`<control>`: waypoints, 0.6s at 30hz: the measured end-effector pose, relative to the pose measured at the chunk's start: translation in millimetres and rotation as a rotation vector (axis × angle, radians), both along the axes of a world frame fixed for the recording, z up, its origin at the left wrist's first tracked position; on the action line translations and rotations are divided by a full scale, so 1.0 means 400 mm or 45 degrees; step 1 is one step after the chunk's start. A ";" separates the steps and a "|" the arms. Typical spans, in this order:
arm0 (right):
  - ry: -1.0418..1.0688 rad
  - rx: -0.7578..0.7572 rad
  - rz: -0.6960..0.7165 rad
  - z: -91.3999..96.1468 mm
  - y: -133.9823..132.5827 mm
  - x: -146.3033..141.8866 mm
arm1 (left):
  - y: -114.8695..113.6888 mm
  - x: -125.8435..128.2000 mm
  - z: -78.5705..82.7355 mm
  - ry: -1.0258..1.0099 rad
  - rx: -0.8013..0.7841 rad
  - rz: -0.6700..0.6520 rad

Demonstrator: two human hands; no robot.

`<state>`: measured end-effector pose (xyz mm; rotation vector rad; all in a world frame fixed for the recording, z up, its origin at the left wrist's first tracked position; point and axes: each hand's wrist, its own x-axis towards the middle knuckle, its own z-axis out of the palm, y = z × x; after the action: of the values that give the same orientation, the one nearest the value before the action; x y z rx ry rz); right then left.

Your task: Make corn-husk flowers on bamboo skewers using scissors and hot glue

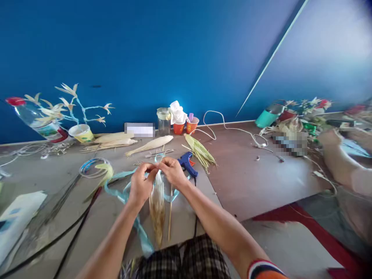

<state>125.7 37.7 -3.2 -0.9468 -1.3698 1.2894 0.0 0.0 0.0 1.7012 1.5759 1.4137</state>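
In the head view, my left hand (141, 183) and my right hand (173, 173) meet over the near table. Fingertips of both are pinched together at the narrow top of a dried corn husk (157, 211), which hangs tip-down below them. The exact grip is too small to make out. Light blue ribbon (142, 234) loops around and behind my hands and trails toward my lap. Beside the husk lies a thin stick (170, 217). A blue glue gun (188, 164) rests just beyond my right hand.
Husk bundles (151, 145) and a greener husk (200, 151) lie behind. Along the wall stand a bottle (40, 120), a cup (81, 133) with husk flowers, a jar (164, 122) and red paper cups (192, 126). A white cable (241, 129) crosses rightward; another person's arm (343, 159) is at right.
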 end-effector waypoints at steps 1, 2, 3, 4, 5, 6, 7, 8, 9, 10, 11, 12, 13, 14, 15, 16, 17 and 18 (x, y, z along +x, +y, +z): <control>-0.008 0.005 -0.006 0.000 -0.002 -0.002 | 0.000 0.001 0.000 0.006 0.005 -0.021; -0.011 0.008 -0.012 0.001 -0.003 -0.004 | 0.001 0.001 0.000 0.004 0.008 -0.035; -0.009 0.010 -0.018 0.002 -0.004 -0.004 | 0.002 0.000 -0.002 -0.005 0.009 -0.042; -0.002 0.011 -0.024 0.003 -0.003 -0.003 | 0.003 -0.001 -0.005 -0.021 0.008 -0.042; 0.013 0.011 -0.023 0.005 0.000 0.000 | 0.006 -0.004 -0.010 -0.047 0.008 -0.039; 0.035 0.008 -0.027 0.006 0.004 0.005 | 0.008 -0.008 -0.016 -0.080 0.002 -0.027; 0.059 0.004 -0.041 0.007 0.011 0.012 | 0.011 -0.012 -0.022 -0.118 -0.004 -0.003; 0.076 0.003 -0.067 0.007 0.018 0.019 | 0.014 -0.017 -0.027 -0.153 -0.017 0.031; 0.076 0.003 -0.107 0.007 0.026 0.028 | 0.017 -0.022 -0.031 -0.198 -0.031 0.072; 0.051 0.012 -0.157 0.006 0.035 0.037 | 0.020 -0.027 -0.033 -0.254 -0.035 0.116; -0.016 0.028 -0.199 0.005 0.043 0.046 | 0.023 -0.032 -0.032 -0.324 -0.030 0.158; -0.115 0.048 -0.234 0.003 0.050 0.054 | 0.025 -0.036 -0.029 -0.408 -0.013 0.195; -0.229 0.071 -0.256 0.002 0.055 0.062 | 0.027 -0.040 -0.025 -0.493 0.010 0.226; -0.352 0.095 -0.266 0.002 0.059 0.069 | 0.029 -0.043 -0.022 -0.574 0.031 0.248; -0.473 0.118 -0.263 0.002 0.061 0.076 | 0.032 -0.046 -0.018 -0.647 0.047 0.261; -0.587 0.139 -0.242 0.004 0.062 0.082 | 0.034 -0.048 -0.017 -0.707 0.055 0.266; -0.692 0.156 -0.201 0.006 0.062 0.088 | 0.037 -0.050 -0.017 -0.753 0.051 0.262; -0.785 0.169 -0.145 0.008 0.061 0.093 | 0.040 -0.051 -0.020 -0.791 0.039 0.253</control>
<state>162.8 62.2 0.1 -1.3742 -1.8076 0.8324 -20.5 15.9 -8.0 0.9814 1.3836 1.8393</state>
